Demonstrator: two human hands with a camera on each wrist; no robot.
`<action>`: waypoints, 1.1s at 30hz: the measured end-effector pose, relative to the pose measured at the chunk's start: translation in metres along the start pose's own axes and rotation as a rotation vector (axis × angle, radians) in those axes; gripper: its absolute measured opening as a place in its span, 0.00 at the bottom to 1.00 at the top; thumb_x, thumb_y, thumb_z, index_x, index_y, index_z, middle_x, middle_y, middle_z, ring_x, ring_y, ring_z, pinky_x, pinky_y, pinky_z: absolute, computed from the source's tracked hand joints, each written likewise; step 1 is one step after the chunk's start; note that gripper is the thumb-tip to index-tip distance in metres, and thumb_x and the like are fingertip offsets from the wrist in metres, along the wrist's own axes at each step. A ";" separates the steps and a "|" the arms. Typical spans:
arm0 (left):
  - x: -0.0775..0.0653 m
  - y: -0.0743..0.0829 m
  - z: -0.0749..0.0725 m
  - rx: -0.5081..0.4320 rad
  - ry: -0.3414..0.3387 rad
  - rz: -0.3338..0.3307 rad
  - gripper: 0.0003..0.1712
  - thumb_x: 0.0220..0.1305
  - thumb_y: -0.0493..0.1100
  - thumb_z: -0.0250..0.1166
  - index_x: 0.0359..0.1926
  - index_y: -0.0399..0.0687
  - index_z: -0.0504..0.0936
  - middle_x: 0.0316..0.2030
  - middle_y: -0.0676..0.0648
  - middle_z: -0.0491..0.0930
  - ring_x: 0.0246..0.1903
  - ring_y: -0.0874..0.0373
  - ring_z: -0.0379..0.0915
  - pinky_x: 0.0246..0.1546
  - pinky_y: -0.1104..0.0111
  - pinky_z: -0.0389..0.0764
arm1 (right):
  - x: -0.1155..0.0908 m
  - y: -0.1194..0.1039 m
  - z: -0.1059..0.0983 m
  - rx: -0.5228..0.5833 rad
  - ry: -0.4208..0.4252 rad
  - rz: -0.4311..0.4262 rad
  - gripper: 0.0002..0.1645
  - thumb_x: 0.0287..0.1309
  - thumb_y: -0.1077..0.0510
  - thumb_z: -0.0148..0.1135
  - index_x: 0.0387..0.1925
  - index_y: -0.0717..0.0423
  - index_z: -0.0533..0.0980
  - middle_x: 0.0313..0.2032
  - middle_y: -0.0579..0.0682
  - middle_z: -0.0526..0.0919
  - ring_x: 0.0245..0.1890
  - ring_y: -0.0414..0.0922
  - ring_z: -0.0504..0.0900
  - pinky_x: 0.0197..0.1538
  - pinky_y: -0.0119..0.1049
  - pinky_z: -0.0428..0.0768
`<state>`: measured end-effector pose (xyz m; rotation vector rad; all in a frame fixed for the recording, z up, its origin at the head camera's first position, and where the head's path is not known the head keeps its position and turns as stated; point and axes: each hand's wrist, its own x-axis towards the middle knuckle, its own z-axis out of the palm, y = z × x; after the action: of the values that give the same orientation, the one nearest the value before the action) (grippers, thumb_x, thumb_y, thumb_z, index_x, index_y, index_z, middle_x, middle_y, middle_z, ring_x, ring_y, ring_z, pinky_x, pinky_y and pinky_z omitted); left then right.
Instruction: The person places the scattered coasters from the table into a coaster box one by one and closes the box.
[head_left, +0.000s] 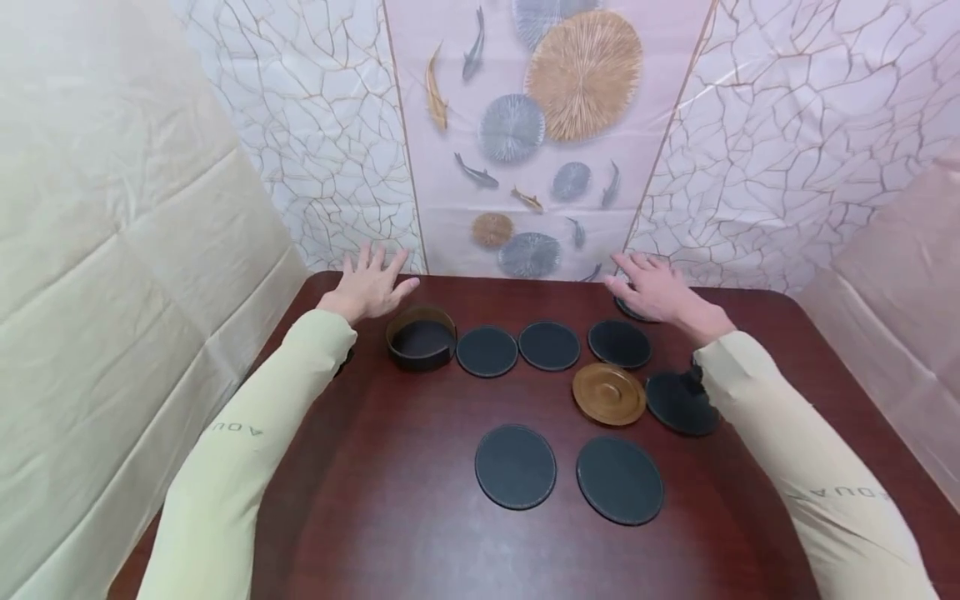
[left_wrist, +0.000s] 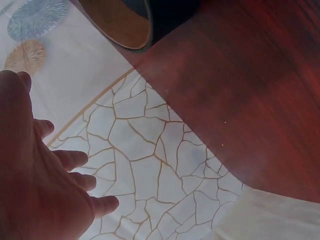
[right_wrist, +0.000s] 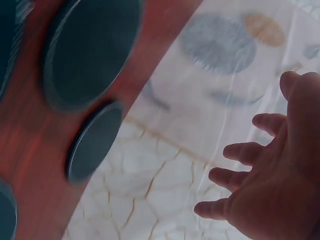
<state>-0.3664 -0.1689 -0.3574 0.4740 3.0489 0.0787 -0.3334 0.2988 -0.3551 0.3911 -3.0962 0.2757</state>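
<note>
My left hand (head_left: 365, 287) is spread near the table's back left, fingers apart and holding nothing. Just to its right stands a round dark holder (head_left: 420, 360) with a tan inside, also seen as a holder (left_wrist: 172, 20) at the top of the left wrist view. Over the back right my right hand (head_left: 654, 292) has its fingers spread and bare, partly hiding a dark round coaster (right_wrist: 95, 142). Closest in front of that hand lies another dark coaster (head_left: 619, 343). A brown round coaster with ringed grooves (head_left: 608, 394) overlaps the middle of the group.
More dark coasters lie on the reddish-brown table (head_left: 390, 500): one coaster (head_left: 487, 351) beside the holder, a coaster (head_left: 549, 345) to its right, a coaster (head_left: 681, 403) by the right sleeve, and two nearer coasters (head_left: 515, 467). A patterned curtain (head_left: 517, 200) hangs behind the back edge.
</note>
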 end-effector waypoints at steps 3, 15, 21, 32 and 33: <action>0.001 0.001 0.002 0.005 0.001 0.002 0.42 0.73 0.69 0.35 0.79 0.57 0.40 0.77 0.33 0.40 0.76 0.33 0.26 0.70 0.35 0.39 | 0.007 -0.013 0.007 0.054 0.017 -0.027 0.43 0.72 0.32 0.36 0.77 0.51 0.50 0.75 0.66 0.52 0.73 0.70 0.49 0.65 0.75 0.48; -0.002 0.003 0.026 -0.133 -0.031 -0.010 0.43 0.73 0.69 0.35 0.79 0.55 0.39 0.77 0.33 0.39 0.76 0.33 0.32 0.70 0.36 0.45 | 0.021 -0.051 0.041 0.218 -0.063 -0.127 0.44 0.72 0.34 0.40 0.77 0.53 0.48 0.74 0.67 0.52 0.73 0.70 0.49 0.70 0.67 0.50; -0.004 0.004 0.038 -0.257 -0.025 -0.040 0.44 0.72 0.71 0.35 0.79 0.58 0.37 0.77 0.34 0.40 0.76 0.34 0.37 0.69 0.37 0.50 | 0.026 -0.071 0.056 0.262 -0.079 -0.148 0.43 0.71 0.34 0.43 0.77 0.51 0.50 0.73 0.64 0.56 0.73 0.66 0.52 0.71 0.63 0.54; -0.016 -0.002 0.064 -0.447 0.018 -0.018 0.43 0.73 0.69 0.34 0.79 0.56 0.36 0.76 0.33 0.43 0.75 0.34 0.42 0.71 0.41 0.51 | 0.028 -0.098 0.076 0.318 -0.156 -0.139 0.43 0.70 0.35 0.47 0.76 0.49 0.51 0.74 0.60 0.56 0.75 0.60 0.51 0.72 0.60 0.55; -0.018 -0.003 0.065 -0.463 0.022 -0.016 0.43 0.73 0.69 0.34 0.79 0.57 0.36 0.76 0.34 0.44 0.75 0.35 0.41 0.71 0.41 0.51 | 0.029 -0.099 0.078 0.318 -0.161 -0.142 0.43 0.70 0.35 0.48 0.76 0.49 0.51 0.73 0.60 0.57 0.74 0.59 0.54 0.72 0.59 0.56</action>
<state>-0.3462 -0.1747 -0.4218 0.4108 2.9109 0.7697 -0.3357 0.1835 -0.4140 0.6667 -3.1577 0.7744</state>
